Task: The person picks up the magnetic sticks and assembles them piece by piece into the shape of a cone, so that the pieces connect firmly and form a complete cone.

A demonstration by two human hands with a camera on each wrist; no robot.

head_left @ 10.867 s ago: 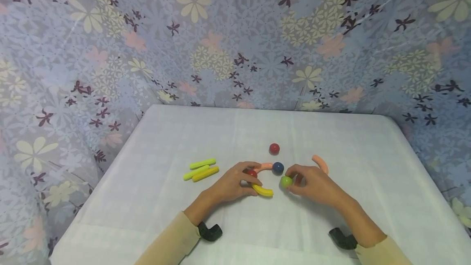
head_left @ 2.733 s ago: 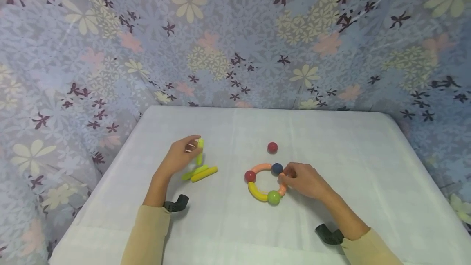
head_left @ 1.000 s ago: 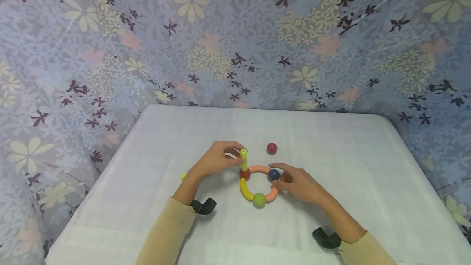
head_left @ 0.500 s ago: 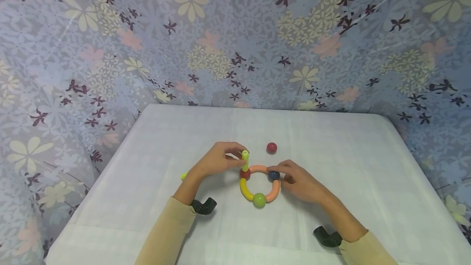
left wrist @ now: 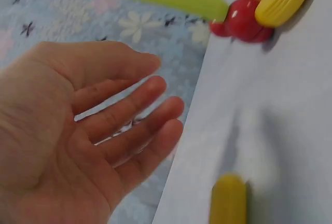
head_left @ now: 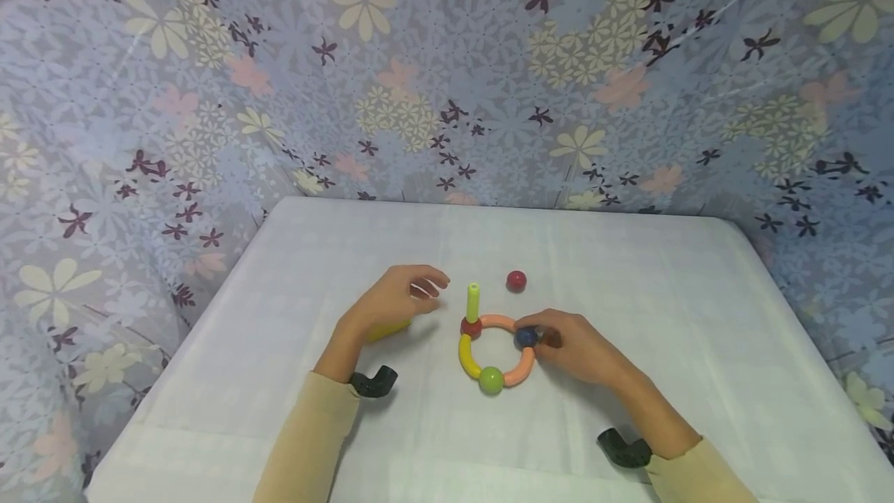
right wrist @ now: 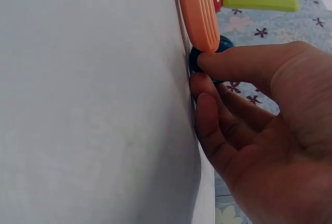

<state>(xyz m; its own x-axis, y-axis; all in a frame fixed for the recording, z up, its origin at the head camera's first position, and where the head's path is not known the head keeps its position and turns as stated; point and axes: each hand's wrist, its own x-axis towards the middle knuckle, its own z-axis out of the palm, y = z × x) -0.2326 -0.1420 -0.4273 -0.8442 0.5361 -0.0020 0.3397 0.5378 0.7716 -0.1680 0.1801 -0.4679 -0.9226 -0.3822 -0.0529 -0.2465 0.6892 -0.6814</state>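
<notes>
A ring of curved sticks and balls lies on the table: a red ball (head_left: 471, 328), a yellow curved stick (head_left: 466, 357), a green ball (head_left: 491, 380), an orange curved stick (head_left: 520, 369), a blue ball (head_left: 525, 338) and a second orange curved stick (head_left: 497, 321). On the red ball a lime straight stick (head_left: 472, 303) stands upright. My left hand (head_left: 398, 297) is left of it, fingers relaxed and apart from it; the left wrist view shows the bare palm (left wrist: 78, 146). My right hand (head_left: 576, 348) pinches the blue ball between thumb and fingers, as the right wrist view confirms.
Behind the ring lies a loose red ball (head_left: 516, 280). A yellow straight stick (head_left: 388, 330) shows partly under my left hand, which hides what lies around it. The white-covered table (head_left: 628, 270) ends at a floral curtain (head_left: 447, 84). Black wrist cameras (head_left: 373, 383) hang beneath both wrists.
The pieces have been joined into a ring, and the lime stick was brought onto the red ball. My left hand has released it and drawn left; my right fingers have closed on the blue ball.
</notes>
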